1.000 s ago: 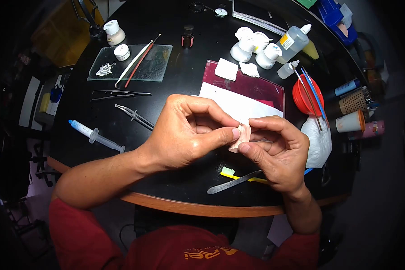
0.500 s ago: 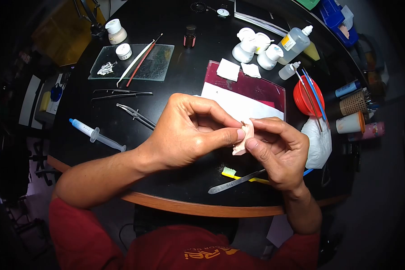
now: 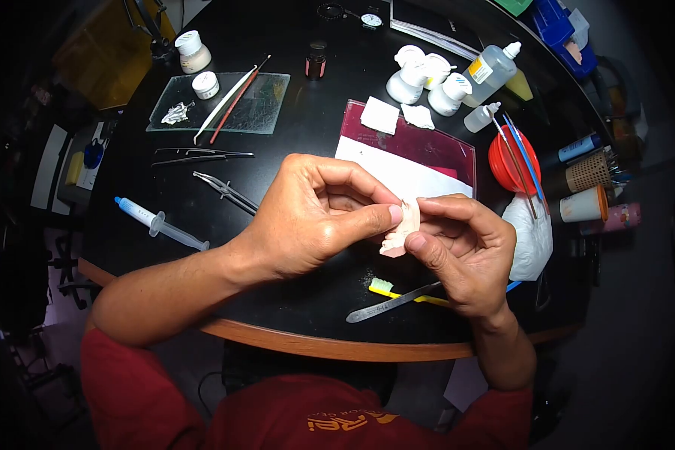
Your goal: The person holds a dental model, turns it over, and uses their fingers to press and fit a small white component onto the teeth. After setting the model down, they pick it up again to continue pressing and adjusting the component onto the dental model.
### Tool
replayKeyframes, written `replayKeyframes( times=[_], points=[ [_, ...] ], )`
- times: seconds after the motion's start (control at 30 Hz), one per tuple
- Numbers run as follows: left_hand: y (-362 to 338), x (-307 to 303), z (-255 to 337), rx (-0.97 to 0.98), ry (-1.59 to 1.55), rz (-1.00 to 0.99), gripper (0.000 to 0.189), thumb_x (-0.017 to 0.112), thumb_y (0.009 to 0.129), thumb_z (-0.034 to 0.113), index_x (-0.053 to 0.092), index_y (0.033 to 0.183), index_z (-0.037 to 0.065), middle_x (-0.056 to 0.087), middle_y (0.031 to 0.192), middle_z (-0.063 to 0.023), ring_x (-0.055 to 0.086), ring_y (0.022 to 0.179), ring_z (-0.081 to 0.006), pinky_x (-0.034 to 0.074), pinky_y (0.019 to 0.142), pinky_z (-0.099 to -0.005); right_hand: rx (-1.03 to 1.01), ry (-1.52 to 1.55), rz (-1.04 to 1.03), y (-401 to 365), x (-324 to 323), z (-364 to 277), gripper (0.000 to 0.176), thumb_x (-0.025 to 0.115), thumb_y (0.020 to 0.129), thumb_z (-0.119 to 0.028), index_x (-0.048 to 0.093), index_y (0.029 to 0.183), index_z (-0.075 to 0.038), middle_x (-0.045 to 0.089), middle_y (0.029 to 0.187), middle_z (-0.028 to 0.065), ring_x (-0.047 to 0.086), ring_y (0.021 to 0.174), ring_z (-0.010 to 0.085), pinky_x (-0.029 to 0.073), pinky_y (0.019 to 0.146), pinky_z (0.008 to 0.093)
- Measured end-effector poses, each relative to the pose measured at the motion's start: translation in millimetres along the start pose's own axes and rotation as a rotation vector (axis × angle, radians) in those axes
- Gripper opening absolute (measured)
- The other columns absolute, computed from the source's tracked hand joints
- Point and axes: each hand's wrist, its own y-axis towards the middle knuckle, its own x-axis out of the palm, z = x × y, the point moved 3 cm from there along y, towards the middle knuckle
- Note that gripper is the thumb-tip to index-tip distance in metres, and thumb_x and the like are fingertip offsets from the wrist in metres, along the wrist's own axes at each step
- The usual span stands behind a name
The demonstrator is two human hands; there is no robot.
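Observation:
Both hands meet above the front of the black table, pinching a small pale-pink piece (image 3: 399,238) that looks like part of a plaster dental cast. My left hand (image 3: 315,214) grips its upper left side between thumb and forefinger. On the right side, the thumb and fingers of my right hand (image 3: 465,251) are closed on it. Fingers hide parts of its surface. Below the hands lie a yellow toothbrush (image 3: 382,286) with pale green bristles and a metal knife-like tool (image 3: 375,310). Behind them is a white sheet (image 3: 382,165) on a dark red plate (image 3: 450,150).
On the left are a syringe (image 3: 139,212), a locking tweezer (image 3: 229,193), another tweezer (image 3: 202,156) and a glass slab (image 3: 266,112) with two slim tools. White jars (image 3: 409,82), a clear bottle (image 3: 493,71) and a red bowl (image 3: 502,161) with brushes stand at right.
The pink piece has turned slightly in the fingers, showing more of its face, and its lower end has shifted a little left. Both hands remain nearly in place.

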Motion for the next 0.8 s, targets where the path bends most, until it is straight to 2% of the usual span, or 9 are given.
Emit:
replayKeyframes(
  times=[0.63, 0.8],
  points=[
    [0.5, 0.3, 4.0, 0.025, 0.089, 0.000, 0.011, 0.073, 0.088, -0.006, 0.072, 0.099, -0.008, 0.073, 0.099, -0.0175, 0.072, 0.090, -0.0169, 0.059, 0.082, -0.0283, -0.028, 0.027, 0.008, 0.7, 2.2, -2.5, 0.028, 0.073, 0.087, 0.010, 0.063, 0.112, 0.013, 0.067, 0.106, 0.0177, 0.074, 0.099, 0.0258, 0.064, 0.087, 0.0306],
    [0.7, 1.8, 3.4, 0.042, 0.016, -0.017, 0.012, 0.071, 0.088, -0.009, 0.070, 0.100, -0.009, 0.071, 0.103, -0.0193, 0.072, 0.093, -0.0194, 0.062, 0.083, -0.0307, -0.041, 0.028, 0.021, 1.5, 3.1, -1.4, 0.027, 0.072, 0.088, 0.010, 0.062, 0.113, 0.012, 0.067, 0.108, 0.0176, 0.073, 0.101, 0.0249, 0.064, 0.089, 0.0322]
  ],
)
